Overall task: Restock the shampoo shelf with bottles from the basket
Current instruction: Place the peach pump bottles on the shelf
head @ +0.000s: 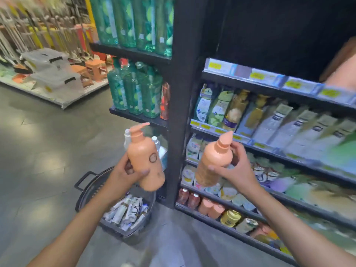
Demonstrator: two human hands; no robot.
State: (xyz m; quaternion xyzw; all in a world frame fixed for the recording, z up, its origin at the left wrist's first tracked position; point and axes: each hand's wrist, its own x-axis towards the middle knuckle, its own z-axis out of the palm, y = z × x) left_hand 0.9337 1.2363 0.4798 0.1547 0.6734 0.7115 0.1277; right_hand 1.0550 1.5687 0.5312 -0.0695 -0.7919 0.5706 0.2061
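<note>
basket (83, 195): on the floor (38, 151), left of the shelf post (184, 105).
left bottle (146, 162): left of the shelf post, above the basket.
right bottle (213, 160): just right of the shelf post.

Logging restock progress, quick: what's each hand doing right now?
Left hand: grips a peach plastic pump bottle with a round logo.
Right hand: grips a second peach plastic pump bottle.

A plain peach-orange is seen on the left bottle (145, 162), which is marked with a small dark ring, and on the right bottle (213, 162), both at centre frame. The basket (113, 229) at lower centre is coloured black, as is the shelf (185, 74). At the top, green bottles (125, 22) are patterned with pale leaves. The price tags (214, 65) at right are printed yellow, and the floor (48, 151) is coloured grey.
</note>
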